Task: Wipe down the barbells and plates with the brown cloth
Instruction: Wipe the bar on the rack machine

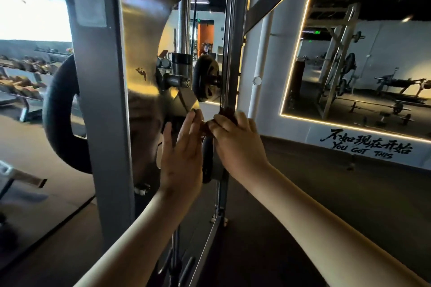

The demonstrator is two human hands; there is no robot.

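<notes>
Where the right hand (235, 144) curls over the brown cloth (227, 113), its fingers bunch the fabric against a slim steel post (231, 53) of the gym rack. Only a dark fold of it shows above the knuckles, with what may be another scrap between the two hands. The left hand (182, 158) reaches up just beside it with fingers straight and close together, holding nothing. Its fingertips lie at the lower edge of a shiny, gold-lit metal panel (140, 30), though whether they press on it cannot be told. Between the two hands an edge-on black plate (207, 161) sits low on the rack, close against the heel of the right hand. Higher up, a small black plate (206, 78) sits on a short peg just left of the slim post, and a chrome guide rod (185, 18) rises beside it. A broad grey upright (102, 100) stands to the left, with a large black plate (56, 112) partly hidden behind it. Far left is a dumbbell rack (21, 81), blurred. On the white wall to the right hangs a light-framed mirror (373, 65) above black brush lettering (366, 147) that ends in "YOU GOT THIS".
</notes>
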